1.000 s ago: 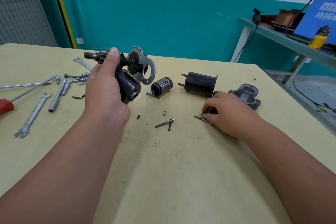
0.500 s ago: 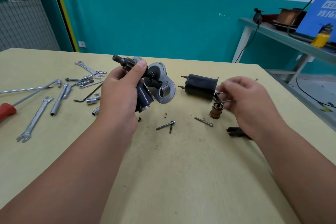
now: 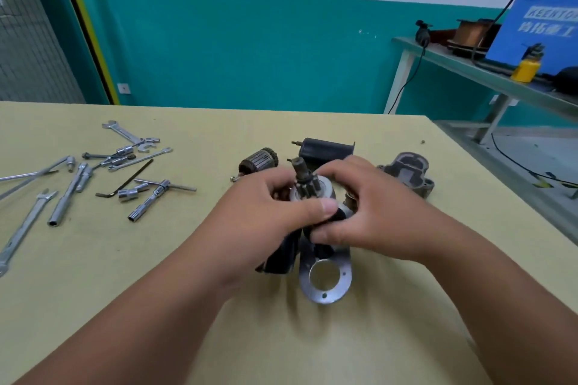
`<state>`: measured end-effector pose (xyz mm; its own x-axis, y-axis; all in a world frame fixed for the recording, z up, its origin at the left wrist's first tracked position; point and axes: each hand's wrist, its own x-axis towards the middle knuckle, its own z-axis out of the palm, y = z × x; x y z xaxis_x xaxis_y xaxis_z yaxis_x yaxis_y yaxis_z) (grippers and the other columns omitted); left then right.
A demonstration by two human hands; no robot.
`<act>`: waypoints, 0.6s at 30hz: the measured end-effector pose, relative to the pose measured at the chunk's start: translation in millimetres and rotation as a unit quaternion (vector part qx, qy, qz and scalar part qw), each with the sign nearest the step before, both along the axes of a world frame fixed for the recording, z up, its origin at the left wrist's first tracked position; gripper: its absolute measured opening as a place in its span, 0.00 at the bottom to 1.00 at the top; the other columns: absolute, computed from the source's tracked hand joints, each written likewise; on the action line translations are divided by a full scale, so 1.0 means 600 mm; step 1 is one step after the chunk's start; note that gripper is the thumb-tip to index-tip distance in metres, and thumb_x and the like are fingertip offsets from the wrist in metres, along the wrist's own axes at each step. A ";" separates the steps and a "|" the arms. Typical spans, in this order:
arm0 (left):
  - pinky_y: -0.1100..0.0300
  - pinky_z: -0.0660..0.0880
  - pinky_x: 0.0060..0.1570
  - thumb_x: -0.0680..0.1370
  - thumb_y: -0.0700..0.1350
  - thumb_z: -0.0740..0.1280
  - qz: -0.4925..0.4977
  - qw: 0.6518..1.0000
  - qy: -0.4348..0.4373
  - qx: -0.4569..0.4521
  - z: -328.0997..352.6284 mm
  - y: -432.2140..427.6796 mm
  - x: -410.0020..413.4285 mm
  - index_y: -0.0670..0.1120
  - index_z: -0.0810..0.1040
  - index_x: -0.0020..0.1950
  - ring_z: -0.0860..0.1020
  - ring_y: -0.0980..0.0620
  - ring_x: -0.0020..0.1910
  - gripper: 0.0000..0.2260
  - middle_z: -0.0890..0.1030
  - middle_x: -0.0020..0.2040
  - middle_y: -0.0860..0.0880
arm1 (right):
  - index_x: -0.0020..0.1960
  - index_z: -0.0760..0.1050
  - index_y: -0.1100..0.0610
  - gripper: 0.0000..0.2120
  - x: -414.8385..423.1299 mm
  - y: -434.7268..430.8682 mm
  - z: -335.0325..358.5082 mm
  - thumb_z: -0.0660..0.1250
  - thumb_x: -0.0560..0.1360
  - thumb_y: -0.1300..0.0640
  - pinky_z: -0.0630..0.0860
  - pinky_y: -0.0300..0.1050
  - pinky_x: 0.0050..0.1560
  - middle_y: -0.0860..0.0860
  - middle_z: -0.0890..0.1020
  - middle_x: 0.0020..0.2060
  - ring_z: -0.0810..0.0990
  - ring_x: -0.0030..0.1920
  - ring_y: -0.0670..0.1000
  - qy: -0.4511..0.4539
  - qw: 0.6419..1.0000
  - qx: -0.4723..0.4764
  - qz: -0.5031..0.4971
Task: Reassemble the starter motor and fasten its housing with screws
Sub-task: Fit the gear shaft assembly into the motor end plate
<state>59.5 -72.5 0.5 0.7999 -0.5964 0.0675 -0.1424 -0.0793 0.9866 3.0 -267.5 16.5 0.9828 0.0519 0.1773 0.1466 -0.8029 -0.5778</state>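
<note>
Both hands meet on the starter sub-assembly (image 3: 325,278) above the middle of the table. It has a silver mounting plate with a round hole, a black cylinder below and a geared shaft (image 3: 301,170) pointing up. My left hand (image 3: 266,222) grips its body from the left, thumb across the front. My right hand (image 3: 366,212) pinches a small dark part against the assembly's right side. Behind lie the copper-wound armature (image 3: 259,161), a black cylindrical housing (image 3: 325,150) and a grey end cover (image 3: 406,175).
Spanners, sockets, an Allen key (image 3: 125,180) and extension bars are scattered over the table's left side. The table's right edge (image 3: 500,197) drops to the floor. A side bench (image 3: 484,75) at the far right carries a blue box, a wire spool and a yellow bottle.
My left hand brought the sub-assembly toward me and turned its plate downward. My right hand lifted a small part off the table and joined it to the assembly.
</note>
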 end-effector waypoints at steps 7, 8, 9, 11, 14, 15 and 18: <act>0.55 0.82 0.40 0.69 0.51 0.79 -0.052 0.997 0.059 0.005 0.014 -0.001 -0.015 0.53 0.87 0.52 0.87 0.47 0.42 0.12 0.88 0.45 0.47 | 0.45 0.81 0.39 0.12 0.001 -0.001 -0.013 0.77 0.64 0.40 0.76 0.32 0.40 0.38 0.80 0.41 0.82 0.41 0.39 0.053 0.986 0.139 0.070; 0.55 0.81 0.36 0.70 0.51 0.78 -0.055 0.994 0.096 -0.011 0.017 -0.003 -0.016 0.52 0.87 0.51 0.86 0.47 0.38 0.11 0.87 0.44 0.47 | 0.45 0.83 0.41 0.11 0.002 -0.004 -0.015 0.79 0.65 0.45 0.78 0.33 0.42 0.39 0.83 0.41 0.83 0.42 0.40 0.070 0.974 0.198 0.080; 0.55 0.80 0.35 0.71 0.49 0.79 -0.055 0.988 0.142 -0.032 0.019 -0.005 -0.018 0.50 0.87 0.51 0.83 0.47 0.35 0.10 0.86 0.43 0.45 | 0.46 0.84 0.42 0.10 0.001 -0.005 -0.015 0.79 0.66 0.49 0.78 0.35 0.44 0.41 0.85 0.41 0.85 0.44 0.43 0.087 0.960 0.250 0.091; 0.52 0.80 0.33 0.68 0.48 0.81 -0.025 0.964 0.251 -0.085 0.024 -0.009 -0.018 0.47 0.87 0.50 0.80 0.43 0.32 0.13 0.83 0.42 0.42 | 0.44 0.85 0.44 0.08 0.001 -0.010 -0.015 0.79 0.68 0.55 0.79 0.36 0.45 0.44 0.86 0.40 0.85 0.43 0.46 0.103 0.937 0.323 0.091; 0.43 0.82 0.40 0.67 0.48 0.79 0.071 0.905 0.389 -0.160 0.031 -0.007 -0.011 0.43 0.86 0.49 0.80 0.38 0.39 0.14 0.79 0.44 0.41 | 0.41 0.86 0.44 0.05 0.006 -0.019 -0.017 0.77 0.69 0.54 0.80 0.42 0.44 0.48 0.86 0.39 0.86 0.42 0.49 0.079 0.897 0.434 0.030; 0.39 0.82 0.42 0.70 0.45 0.77 0.084 0.888 0.410 -0.190 0.033 -0.006 -0.006 0.42 0.85 0.51 0.80 0.36 0.43 0.12 0.78 0.47 0.40 | 0.42 0.86 0.46 0.03 0.007 -0.021 -0.015 0.78 0.69 0.54 0.81 0.43 0.44 0.49 0.86 0.39 0.86 0.42 0.50 0.060 0.876 0.478 0.006; 0.31 0.82 0.46 0.69 0.37 0.69 0.085 0.856 0.438 -0.261 0.031 -0.004 0.004 0.38 0.79 0.60 0.81 0.33 0.52 0.19 0.78 0.57 0.37 | 0.43 0.86 0.51 0.04 0.013 -0.019 -0.017 0.76 0.70 0.52 0.83 0.42 0.43 0.49 0.87 0.38 0.88 0.42 0.49 -0.026 0.818 0.573 -0.034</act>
